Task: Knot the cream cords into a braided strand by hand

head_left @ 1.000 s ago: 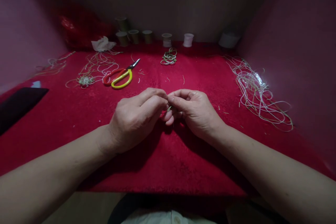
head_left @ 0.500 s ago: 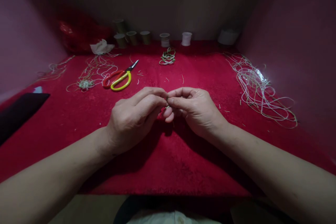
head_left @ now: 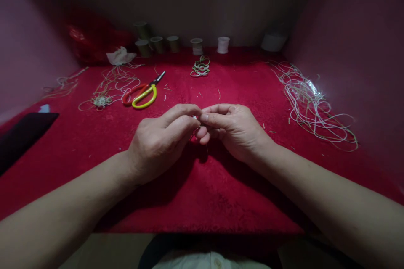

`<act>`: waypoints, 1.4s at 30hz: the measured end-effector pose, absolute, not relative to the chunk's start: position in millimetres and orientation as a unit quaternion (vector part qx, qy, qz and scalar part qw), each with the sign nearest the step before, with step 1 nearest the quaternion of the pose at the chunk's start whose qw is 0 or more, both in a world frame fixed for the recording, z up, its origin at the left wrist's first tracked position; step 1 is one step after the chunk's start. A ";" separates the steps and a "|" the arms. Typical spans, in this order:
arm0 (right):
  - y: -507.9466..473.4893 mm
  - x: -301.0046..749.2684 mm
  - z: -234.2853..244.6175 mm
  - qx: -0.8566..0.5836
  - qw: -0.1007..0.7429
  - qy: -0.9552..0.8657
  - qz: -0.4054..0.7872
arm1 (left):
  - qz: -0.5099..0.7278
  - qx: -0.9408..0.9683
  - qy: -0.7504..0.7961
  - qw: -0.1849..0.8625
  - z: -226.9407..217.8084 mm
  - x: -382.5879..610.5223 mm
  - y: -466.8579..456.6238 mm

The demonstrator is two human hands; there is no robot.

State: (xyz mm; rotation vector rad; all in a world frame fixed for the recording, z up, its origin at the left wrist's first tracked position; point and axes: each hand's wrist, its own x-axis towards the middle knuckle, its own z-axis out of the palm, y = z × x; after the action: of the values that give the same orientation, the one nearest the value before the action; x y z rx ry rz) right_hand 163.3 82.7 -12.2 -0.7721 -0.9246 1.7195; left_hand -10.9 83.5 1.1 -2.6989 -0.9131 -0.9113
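Observation:
My left hand (head_left: 166, 136) and my right hand (head_left: 232, 128) meet above the middle of the red cloth, fingertips touching. Both are closed in a pinch on a thin cord (head_left: 195, 117), of which only a small light bit shows between the fingers. A fine end hangs below the right fingers. Most of the cord is hidden by my hands. Beyond my left hand lie scissors (head_left: 145, 96) with one red and one yellow handle, blades pointing away. A small coil of green and white braided cord (head_left: 200, 67) rests farther back.
Loose cords (head_left: 315, 113) sprawl at the right, and a tangle of cords (head_left: 102, 101) lies at the left. Several thread spools (head_left: 223, 45) stand along the back beside a red plastic bag (head_left: 91, 42). A dark object (head_left: 27, 138) juts in at the left edge. Short cord snippets dot the cloth (head_left: 221, 193).
My fingertips have shifted slightly around the cord, and a light bit of it now shows between them. The hands stay in the same place; the view has moved a little.

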 end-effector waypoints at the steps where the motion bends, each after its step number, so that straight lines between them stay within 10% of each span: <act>1: 82.7 163.5 -12.8 -0.321 0.497 -0.384 0.709 | -0.306 -0.898 -0.309 0.071 1.8 -9.5 83.5; 19: 81.9 161.9 -13.1 -0.348 0.506 -0.390 0.686 | -0.329 -0.893 -0.307 0.010 5.6 -5.7 86.2; 31: 84.0 162.1 -14.7 -0.339 0.523 -0.421 0.659 | -0.409 -0.591 -0.470 -0.511 16.7 -3.9 97.0; 42: 81.5 160.8 -14.1 -0.386 0.525 -0.415 0.635 | -0.352 -0.537 -0.466 -0.609 9.4 1.5 94.2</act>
State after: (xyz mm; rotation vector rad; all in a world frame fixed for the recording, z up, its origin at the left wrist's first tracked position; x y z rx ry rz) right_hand 160.8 81.5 -14.1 -0.9244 -0.9940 1.5184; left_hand 1.5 94.2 9.4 -3.0123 -2.6153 -1.9732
